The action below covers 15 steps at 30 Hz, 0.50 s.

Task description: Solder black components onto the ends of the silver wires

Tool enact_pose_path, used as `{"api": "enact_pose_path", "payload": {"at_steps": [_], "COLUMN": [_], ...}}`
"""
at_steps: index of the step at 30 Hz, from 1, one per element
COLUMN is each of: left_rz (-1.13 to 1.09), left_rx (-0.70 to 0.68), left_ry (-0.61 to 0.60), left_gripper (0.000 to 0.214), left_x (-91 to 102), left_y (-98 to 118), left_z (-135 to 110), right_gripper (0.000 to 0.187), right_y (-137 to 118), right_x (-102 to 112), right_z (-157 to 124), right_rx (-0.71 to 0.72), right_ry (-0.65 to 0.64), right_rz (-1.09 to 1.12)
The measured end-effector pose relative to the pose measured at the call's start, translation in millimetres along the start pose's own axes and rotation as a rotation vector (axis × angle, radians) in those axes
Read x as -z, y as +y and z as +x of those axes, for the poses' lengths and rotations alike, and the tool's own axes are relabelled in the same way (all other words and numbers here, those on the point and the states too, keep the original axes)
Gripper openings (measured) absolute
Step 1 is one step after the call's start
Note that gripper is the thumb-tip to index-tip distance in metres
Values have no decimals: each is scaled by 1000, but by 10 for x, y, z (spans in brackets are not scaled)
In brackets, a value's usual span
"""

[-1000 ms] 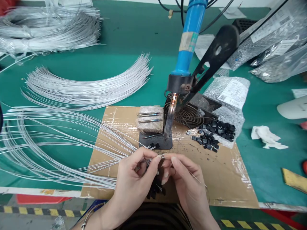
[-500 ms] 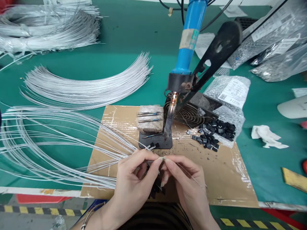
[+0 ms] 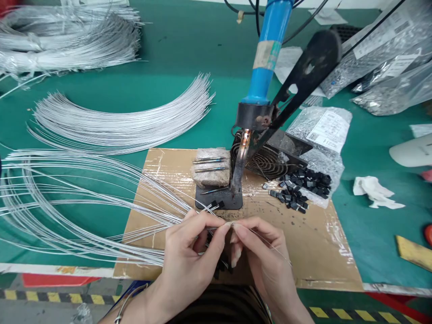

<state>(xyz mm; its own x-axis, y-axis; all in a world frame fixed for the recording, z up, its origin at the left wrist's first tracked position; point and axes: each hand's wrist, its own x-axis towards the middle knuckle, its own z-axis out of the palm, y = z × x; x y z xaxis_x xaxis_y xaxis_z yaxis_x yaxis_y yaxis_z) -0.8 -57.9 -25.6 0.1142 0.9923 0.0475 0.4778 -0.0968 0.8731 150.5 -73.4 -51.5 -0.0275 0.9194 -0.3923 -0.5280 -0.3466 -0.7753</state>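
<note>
My left hand [image 3: 194,256] is closed in a pinch, thumb against forefinger, on what looks like a thin wire. Tip to tip with it, my right hand [image 3: 266,252] pinches a thin white wire [image 3: 275,249] that trails back across its fingers. A tiny metallic bit shows where the fingertips meet; its shape is too small to make out. Loose white wires [image 3: 138,209] fan out to the left, partly hidden behind my left hand. Small black connectors [image 3: 221,267] lie below my hands, mostly covered by them.
A blue-handled soldering iron [image 3: 259,76] stands tip down in a black holder beyond my hands, beside a sponge block [image 3: 211,177]. Black connectors [image 3: 303,184] spill from a plastic bag at right. Cardboard [image 3: 317,252] covers the green bench. A curved wire bundle [image 3: 124,121] lies behind.
My right hand's lower fingers have shifted slightly, and its fingertips have moved a little right. Both pinches stay together at almost the same spot. All else looks still.
</note>
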Motion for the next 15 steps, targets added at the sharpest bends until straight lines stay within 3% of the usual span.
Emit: {"api": "enact_pose_path", "payload": {"at_steps": [15], "left_rz": [7], "left_rx": [17], "left_ry": [-13], "left_gripper": [16], "left_x": [4], "left_y": [-28], "left_z": [2], "right_gripper": [20], "right_y": [-144], "right_x": [5], "right_z": [16], "right_rx": [-108], "right_ry": [-3], "right_rz": [-45]}}
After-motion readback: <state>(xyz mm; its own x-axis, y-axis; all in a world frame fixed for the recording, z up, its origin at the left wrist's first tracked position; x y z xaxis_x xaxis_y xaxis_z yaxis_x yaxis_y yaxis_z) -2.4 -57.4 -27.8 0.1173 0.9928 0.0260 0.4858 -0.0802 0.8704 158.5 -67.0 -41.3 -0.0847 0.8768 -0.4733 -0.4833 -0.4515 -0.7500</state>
